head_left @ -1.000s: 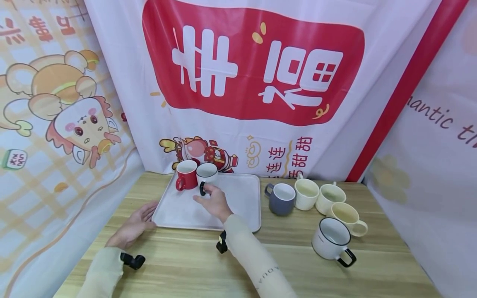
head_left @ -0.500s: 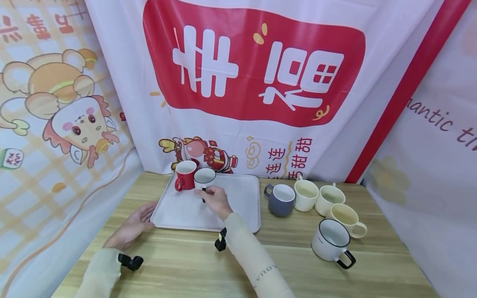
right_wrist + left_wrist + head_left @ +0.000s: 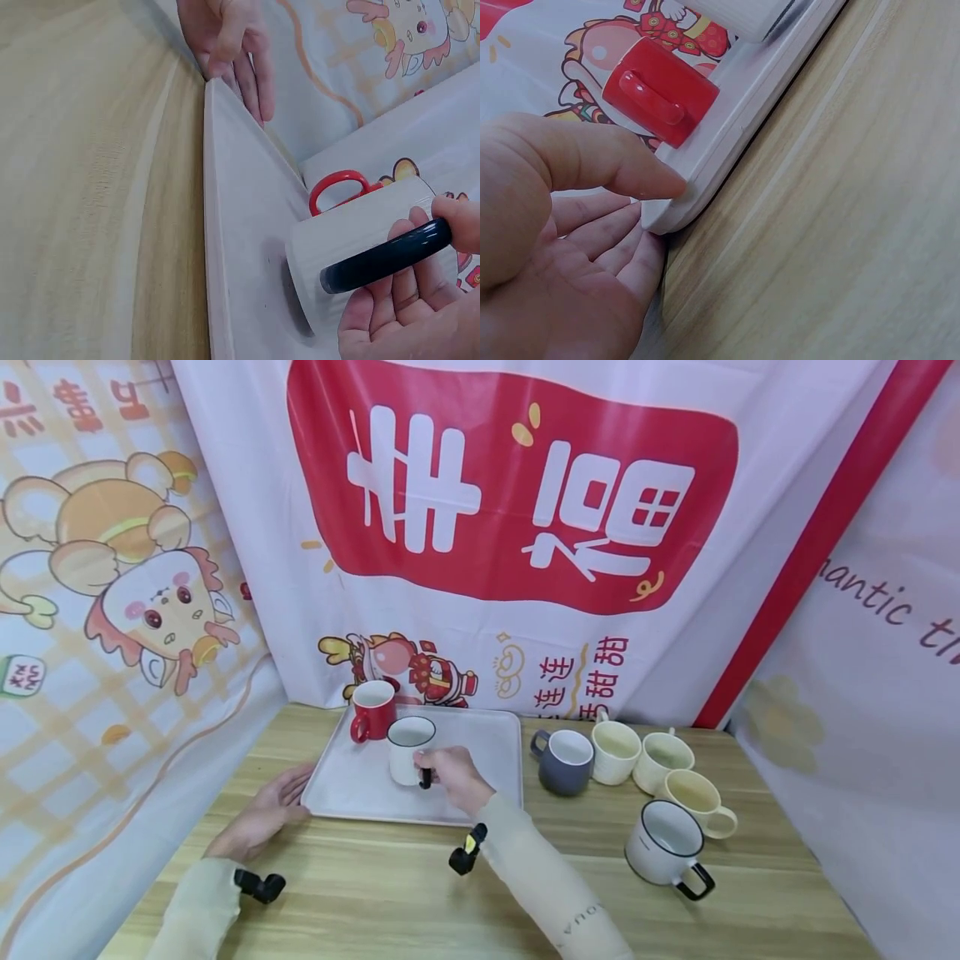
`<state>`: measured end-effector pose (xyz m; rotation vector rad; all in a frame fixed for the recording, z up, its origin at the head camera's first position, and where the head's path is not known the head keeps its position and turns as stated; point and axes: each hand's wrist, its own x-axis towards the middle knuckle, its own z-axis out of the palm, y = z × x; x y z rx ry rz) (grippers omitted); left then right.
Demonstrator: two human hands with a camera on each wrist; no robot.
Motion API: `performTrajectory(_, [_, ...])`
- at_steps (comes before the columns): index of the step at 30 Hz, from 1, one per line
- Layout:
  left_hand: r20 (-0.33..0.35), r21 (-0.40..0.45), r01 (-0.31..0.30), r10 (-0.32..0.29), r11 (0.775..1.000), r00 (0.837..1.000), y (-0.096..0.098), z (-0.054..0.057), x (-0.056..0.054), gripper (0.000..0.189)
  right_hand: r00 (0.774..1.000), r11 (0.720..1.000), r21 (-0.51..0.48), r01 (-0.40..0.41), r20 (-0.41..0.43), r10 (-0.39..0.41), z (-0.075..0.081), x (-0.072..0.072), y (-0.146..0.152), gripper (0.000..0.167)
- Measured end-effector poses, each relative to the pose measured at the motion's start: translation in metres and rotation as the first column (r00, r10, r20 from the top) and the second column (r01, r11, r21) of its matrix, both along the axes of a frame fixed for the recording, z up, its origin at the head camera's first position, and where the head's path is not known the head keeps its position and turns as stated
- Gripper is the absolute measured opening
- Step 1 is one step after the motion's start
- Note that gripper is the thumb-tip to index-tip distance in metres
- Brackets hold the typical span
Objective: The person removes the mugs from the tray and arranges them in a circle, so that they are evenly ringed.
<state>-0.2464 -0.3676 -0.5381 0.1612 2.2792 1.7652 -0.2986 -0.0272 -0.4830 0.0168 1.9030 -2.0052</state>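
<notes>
My right hand (image 3: 459, 777) holds a white mug (image 3: 402, 762) with a black rim by its black handle (image 3: 386, 259), thumb on the handle and fingers behind it. The mug is upright over the pale tray (image 3: 348, 793); whether its base touches the tray I cannot tell. A red mug (image 3: 378, 710) stands at the tray's back left, its handle facing the front. At the tray's front left corner rests my left hand (image 3: 262, 810). Its fingers lie straight along the left side, and in the left wrist view the thumb (image 3: 664, 184) touches the front rim.
Right of the tray stand a grey-blue mug (image 3: 567, 764), a cream mug (image 3: 617, 753), a pale greenish mug (image 3: 665, 760) and a yellow mug (image 3: 692, 797). Nearer the front is another white mug (image 3: 663, 843) with a black handle. A printed curtain (image 3: 480, 643) hangs behind the wooden table (image 3: 360, 893).
My right hand has drawn the white mug toward the front of the tray, away from the red mug. The left hand stays at the tray corner.
</notes>
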Motion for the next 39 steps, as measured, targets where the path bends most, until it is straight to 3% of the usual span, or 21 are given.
performTrajectory(7, [-0.008, -0.014, 0.008, -0.008, 1.000, 1.000, 0.000, 0.002, 0.000, 0.097, 0.998, 0.998, -0.026, -0.054, -0.021, 0.053, 0.007, 0.022, 0.033, 0.020])
performTrajectory(13, [-0.001, -0.021, 0.002, -0.002, 1.000, 1.000, -0.001, 0.000, 0.000, 0.097, 0.996, 0.998, -0.014, -0.057, -0.066, 0.056, 0.022, 0.047, 0.069, 0.021])
performTrajectory(21, [-0.045, 0.016, 0.031, -0.030, 0.999, 0.999, -0.004, -0.002, -0.001, 0.095, 0.995, 0.999, -0.019, 0.029, -0.095, -0.031, 0.044, 0.077, 0.117, 0.023])
performTrajectory(26, [-0.053, 0.037, 0.037, -0.035, 0.999, 0.998, -0.004, -0.004, -0.002, 0.094, 0.995, 0.998, -0.016, 0.055, -0.081, -0.056, 0.050, 0.094, 0.148, 0.022])
performTrajectory(39, [-0.027, -0.004, 0.022, -0.022, 1.000, 0.999, -0.002, 0.000, -0.001, 0.094, 0.988, 0.985, 0.084, 0.151, -0.041, -0.148, 0.045, 0.136, 0.215, 0.009])
